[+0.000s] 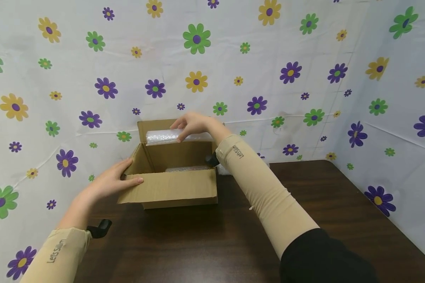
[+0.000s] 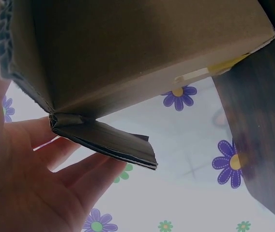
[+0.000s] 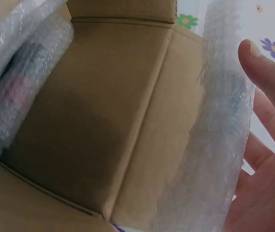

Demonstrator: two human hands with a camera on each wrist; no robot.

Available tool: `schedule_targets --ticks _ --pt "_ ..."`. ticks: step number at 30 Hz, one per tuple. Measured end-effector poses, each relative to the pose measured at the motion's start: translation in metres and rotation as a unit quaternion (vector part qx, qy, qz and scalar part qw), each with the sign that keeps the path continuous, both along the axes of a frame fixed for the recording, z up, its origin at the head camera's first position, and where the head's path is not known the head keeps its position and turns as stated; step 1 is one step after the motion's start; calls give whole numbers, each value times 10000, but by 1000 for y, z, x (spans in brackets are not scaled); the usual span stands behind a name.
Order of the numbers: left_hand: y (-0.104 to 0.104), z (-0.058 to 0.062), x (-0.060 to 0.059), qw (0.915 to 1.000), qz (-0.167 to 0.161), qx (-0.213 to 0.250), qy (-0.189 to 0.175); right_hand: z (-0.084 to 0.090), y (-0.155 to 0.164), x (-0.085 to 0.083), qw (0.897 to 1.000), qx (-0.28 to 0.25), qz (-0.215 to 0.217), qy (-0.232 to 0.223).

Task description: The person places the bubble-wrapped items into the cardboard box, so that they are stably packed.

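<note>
Right hand pinches a bubble-wrapped roll over the open cardboard box. Left hand, fingers straight, braces the box's left flap. Risk: slick wrap slips, or the roll lands on the wrapped bundle already inside.

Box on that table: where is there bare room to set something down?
Inside the box, the floor beside the wrapped bundle is bare. The table right of the box and the near strip between the sleeves are bare too. The box's far rim is crowded: the right hand holds a roll there.
</note>
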State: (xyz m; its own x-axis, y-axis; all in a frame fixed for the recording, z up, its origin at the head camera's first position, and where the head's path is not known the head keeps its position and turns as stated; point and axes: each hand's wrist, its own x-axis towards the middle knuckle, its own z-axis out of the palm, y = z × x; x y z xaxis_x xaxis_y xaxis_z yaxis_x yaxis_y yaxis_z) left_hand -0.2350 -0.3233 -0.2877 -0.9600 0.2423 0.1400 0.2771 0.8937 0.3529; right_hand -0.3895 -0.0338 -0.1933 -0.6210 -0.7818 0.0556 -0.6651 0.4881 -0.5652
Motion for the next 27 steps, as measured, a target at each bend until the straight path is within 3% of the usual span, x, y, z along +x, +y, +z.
schedule_targets --ticks 8,16,27 --pt "-2 -2 -1 10000 58 35 -20 -19 -11 -2 9997 -114 -129 -195" --pt "-2 -3 -1 10000 63 14 -30 -35 -19 -6 9993 129 -349 -53" --pt "-1 -1 0 9999 62 56 -62 -42 -22 -9 9989 239 -402 29"
